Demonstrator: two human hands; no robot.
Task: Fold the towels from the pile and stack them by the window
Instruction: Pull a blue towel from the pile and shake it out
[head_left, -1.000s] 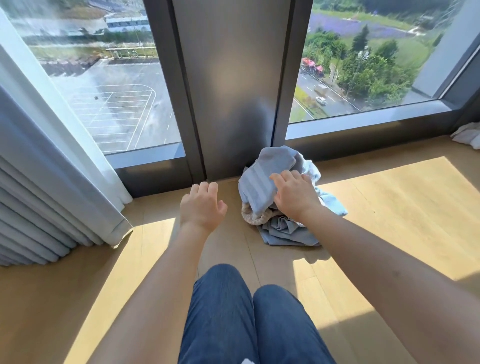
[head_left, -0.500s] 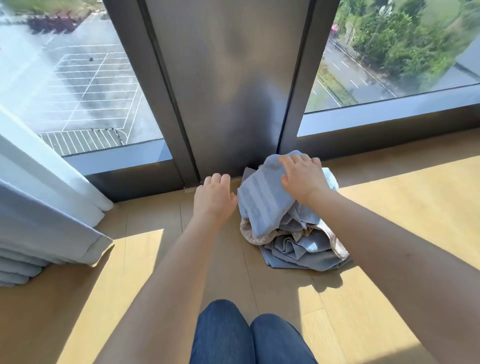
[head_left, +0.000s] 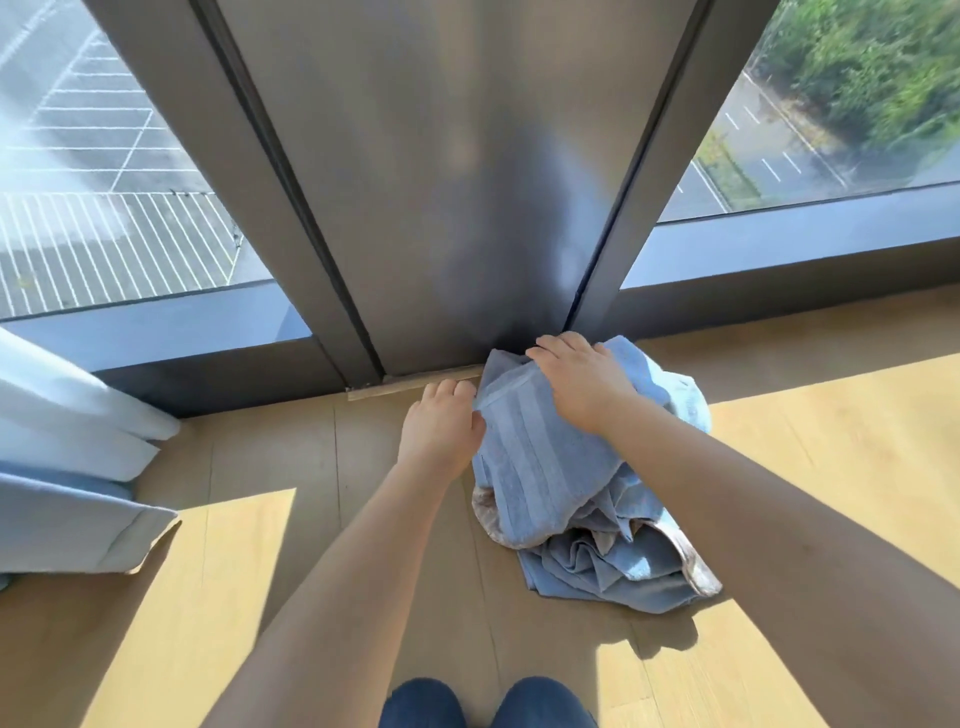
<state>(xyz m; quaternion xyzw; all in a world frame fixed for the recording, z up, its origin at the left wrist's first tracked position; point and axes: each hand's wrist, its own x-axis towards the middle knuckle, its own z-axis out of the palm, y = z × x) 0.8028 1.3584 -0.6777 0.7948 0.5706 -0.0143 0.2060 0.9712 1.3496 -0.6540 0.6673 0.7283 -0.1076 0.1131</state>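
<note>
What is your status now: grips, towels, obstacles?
Right grip holds top towel. Left grip at its edge, hold unclear. Pile unfolded by window frame. No obstacle seen.

Sunlit wood floor (head_left: 831, 415) (tall grey-framed window (head_left: 104, 182))

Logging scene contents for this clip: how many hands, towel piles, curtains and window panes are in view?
2 hands: left hand, right hand
1 towel pile, crumpled; the towels in it cannot be counted
1 curtain
2 window panes
Total: 6
</note>
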